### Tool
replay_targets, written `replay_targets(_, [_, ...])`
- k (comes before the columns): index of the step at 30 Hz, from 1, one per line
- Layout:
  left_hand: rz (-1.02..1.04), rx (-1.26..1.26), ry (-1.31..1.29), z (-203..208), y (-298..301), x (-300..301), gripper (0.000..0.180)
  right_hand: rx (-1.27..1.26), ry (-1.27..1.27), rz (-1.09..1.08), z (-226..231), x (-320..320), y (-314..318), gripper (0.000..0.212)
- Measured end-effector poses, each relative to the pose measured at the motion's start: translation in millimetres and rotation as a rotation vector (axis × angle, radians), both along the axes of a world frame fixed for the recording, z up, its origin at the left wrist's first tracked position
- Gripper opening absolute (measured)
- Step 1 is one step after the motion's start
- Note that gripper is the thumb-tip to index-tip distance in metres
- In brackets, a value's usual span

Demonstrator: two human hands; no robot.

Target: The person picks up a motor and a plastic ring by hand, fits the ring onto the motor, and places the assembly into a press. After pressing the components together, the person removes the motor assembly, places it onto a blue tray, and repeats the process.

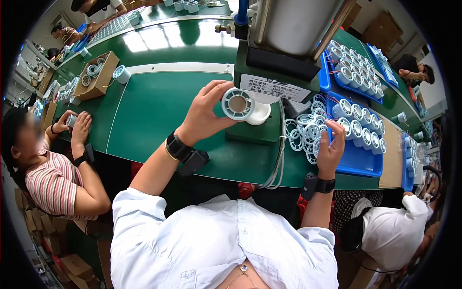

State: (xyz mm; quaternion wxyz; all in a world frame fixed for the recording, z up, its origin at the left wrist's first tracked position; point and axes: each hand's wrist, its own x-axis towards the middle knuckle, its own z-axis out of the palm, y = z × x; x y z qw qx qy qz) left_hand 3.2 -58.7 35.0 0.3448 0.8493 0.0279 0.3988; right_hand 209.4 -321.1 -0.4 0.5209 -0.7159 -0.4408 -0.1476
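My left hand (pixel 206 113) is closed around a pale blue-white plastic cylinder (pixel 237 104), whose spoked end ring and round central opening face me. It is held up just in front of the bench press (pixel 284 62), beside the white round seat (pixel 260 114) on the press base. My right hand (pixel 330 153) is raised at the right, its fingers apart and bent, with nothing visible in them. It is beside a heap of loose pale plastic rings (pixel 304 126) and the near blue tray (pixel 357 166), which carries rows of similar cylinders (pixel 357 129).
Another blue tray of cylinders (pixel 353 72) lies farther back. Grey cables (pixel 278 173) run off the green bench's (pixel 159 111) front edge. A cardboard box (pixel 98 77) of parts stands left, near a seated co-worker (pixel 57 178) handling a part. Another person (pixel 390 231) sits at the right.
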Motion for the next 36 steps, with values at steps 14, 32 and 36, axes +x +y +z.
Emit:
replay_targets(14, [0.011,-0.281,0.399,4,-24,30,0.06,-0.186,0.188,0.148,28,2,23,0.022])
replay_targets(32, [0.31,0.205,0.551,-44,71,-18,0.033,-0.548,-0.235,0.193,40,-3,69,0.033])
replay_targets(36, [0.288,0.237,0.552,-46,65,-10,0.032,-0.404,0.003,0.433,54,-31,94,0.047])
